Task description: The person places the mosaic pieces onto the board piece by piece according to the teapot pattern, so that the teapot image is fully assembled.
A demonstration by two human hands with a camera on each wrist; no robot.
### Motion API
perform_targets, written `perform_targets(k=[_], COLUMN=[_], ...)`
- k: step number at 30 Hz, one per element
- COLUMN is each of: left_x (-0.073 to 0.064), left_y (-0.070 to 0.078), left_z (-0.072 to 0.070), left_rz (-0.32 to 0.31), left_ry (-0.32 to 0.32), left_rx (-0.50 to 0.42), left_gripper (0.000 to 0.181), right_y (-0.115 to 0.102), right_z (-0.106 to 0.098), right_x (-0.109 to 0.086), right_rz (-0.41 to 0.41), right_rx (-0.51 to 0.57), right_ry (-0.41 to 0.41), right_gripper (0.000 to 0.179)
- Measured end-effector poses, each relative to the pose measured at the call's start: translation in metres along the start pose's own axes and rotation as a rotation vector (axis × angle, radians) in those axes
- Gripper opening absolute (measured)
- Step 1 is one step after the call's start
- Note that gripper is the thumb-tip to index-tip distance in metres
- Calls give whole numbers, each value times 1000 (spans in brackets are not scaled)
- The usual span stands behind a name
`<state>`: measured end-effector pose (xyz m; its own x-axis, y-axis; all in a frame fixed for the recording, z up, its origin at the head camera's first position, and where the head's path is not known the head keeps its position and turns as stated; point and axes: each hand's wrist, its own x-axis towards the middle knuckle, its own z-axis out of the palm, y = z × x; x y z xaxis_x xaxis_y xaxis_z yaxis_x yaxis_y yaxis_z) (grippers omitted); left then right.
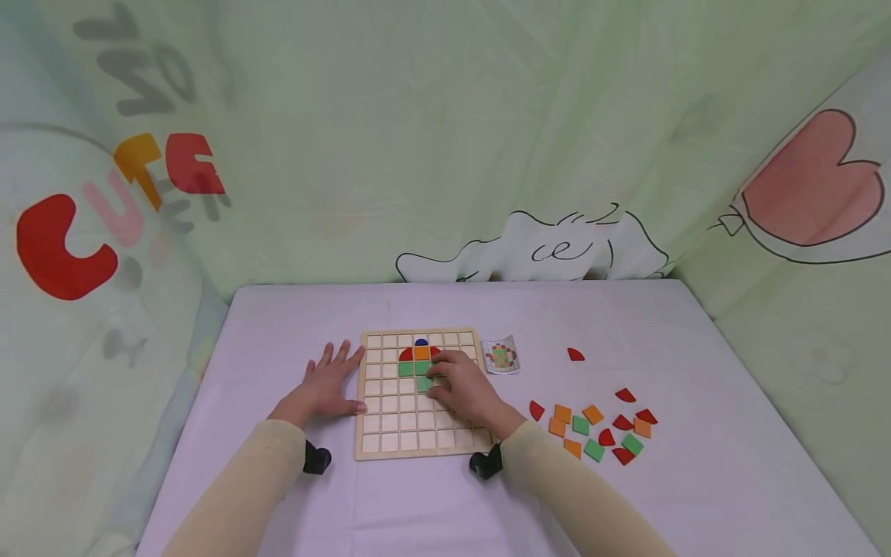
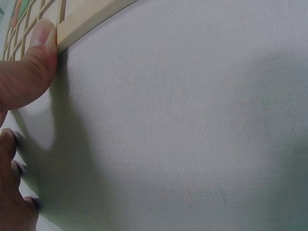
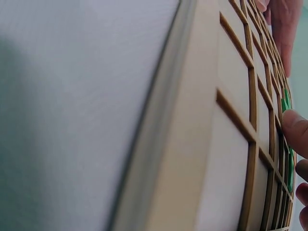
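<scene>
Head view. Grid board (image 1: 407,441): lower middle of the frame, flat on the table (image 1: 390,503). Left hand (image 1: 327,389): fingers spread apart; thumb (image 2: 42,37) lies over the board's edge, seen upper left in the left wrist view. Right hand (image 1: 469,387): fingers bent over the board, thumb at the lower green tile (image 1: 424,384); cannot tell whether they pinch a tile or only press one.

Laid so far, top to bottom: blue piece (image 1: 421,342), orange tile (image 1: 421,353) between red pieces, green tiles below. Pattern card (image 1: 501,356) just right of the board. Loose pieces (image 1: 581,425) scattered lower right.

Step, as judged: seating a green tile in its cell. Technique notes: hold it by opposite edges, square it to the dividing strips, lower one edge first, then press the middle until flush. Slanted tiles would probably ride up on a strip. Lift the fingers straight up; a sideways drag could unseat neighbours. Light left thumb pressure should stop the board sliding. Check colour and cell against the card before letting go.
</scene>
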<state>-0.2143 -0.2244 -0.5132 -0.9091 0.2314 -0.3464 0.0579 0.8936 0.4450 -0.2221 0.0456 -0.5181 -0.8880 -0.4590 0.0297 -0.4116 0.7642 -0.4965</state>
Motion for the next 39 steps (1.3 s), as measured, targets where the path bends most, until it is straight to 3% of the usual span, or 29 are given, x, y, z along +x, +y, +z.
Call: perform_targets(k=[13,28,33,39], left_x=[3,3,3,1], left_y=[-1,1,-1,0], left_z=[1,3,4,2], left_rz=[-6,-1,3,-6], left_ry=[-6,-12,-10,-6], left_rx=[5,7,7,4], left_gripper=[107,107,107,106], right_y=[4,7,10,17], right_z=[3,6,-1,-18], right_x=[1,0,-4,-12], right_rz=[-46,-29,-44,4], right_rx=[-4,20,37,71], right_ry=[35,27,24,35], right_gripper=[17,16,17,17])
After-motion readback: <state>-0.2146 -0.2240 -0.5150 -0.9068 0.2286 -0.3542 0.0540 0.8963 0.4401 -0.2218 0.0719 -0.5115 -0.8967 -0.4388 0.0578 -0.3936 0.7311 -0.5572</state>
